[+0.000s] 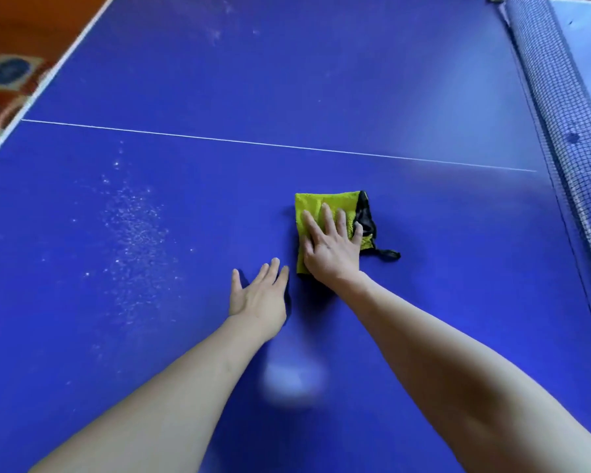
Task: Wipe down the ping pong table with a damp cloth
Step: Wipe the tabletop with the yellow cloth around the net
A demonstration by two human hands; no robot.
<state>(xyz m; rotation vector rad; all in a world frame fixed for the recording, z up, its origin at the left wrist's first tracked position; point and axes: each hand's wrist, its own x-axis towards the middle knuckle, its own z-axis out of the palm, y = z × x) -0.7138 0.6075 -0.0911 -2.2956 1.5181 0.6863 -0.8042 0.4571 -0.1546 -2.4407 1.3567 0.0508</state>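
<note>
A smooth, matte blue ping pong table (pixel 321 97) fills the view, crossed by a thin white centre line (pixel 253 143) and edged on the left by a white border stripe. On it, right of the middle and on the near side of the line, lies a folded, nubbly yellow-green microfibre cloth (pixel 316 206), roughly square, with a black trim along its right edge and a small black loop (pixel 388 255) trailing onto the tabletop. The right hand (pixel 331 249) lies flat on the cloth, fingers straight and slightly spread, palm pressing down; it curls around nothing. The left hand (pixel 258 295) rests just beside the cloth's lower left corner, fingers straight and together, thumb splayed out, flat against the bare blue surface and holding nothing. Both forearms are bare. To the left, a patch of pale, grainy specks (pixel 133 240) dusts the surface, with a fainter smear farther up. Along the right side runs a dark mesh net (pixel 560 107) with a white lower band. Beyond the left edge shows a reddish patterned floor (pixel 4 80).
</note>
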